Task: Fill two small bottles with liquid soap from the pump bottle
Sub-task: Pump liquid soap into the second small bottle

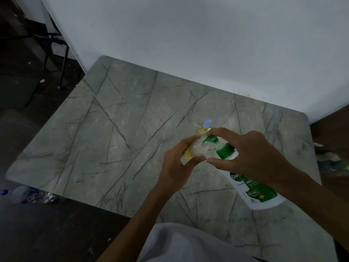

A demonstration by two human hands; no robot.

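Note:
A white pump bottle (258, 193) with a green label and green pump head stands on the marble table (113, 133) at the right. My right hand (253, 157) rests over the pump head, its index finger stretched across the green nozzle. My left hand (177, 163) grips a small clear bottle (196, 150) with a yellowish base, its open mouth held right under the nozzle. Behind them stands a second small bottle (204, 127), filled with yellow liquid and topped with a blue cap.
A white wall (188, 35) runs along the table's far edge. Dark floor lies to the left, with chair legs (62, 59) at the back and a crumpled plastic bottle (28, 195) near the table's front left corner. Grey cloth (188, 244) covers my lap.

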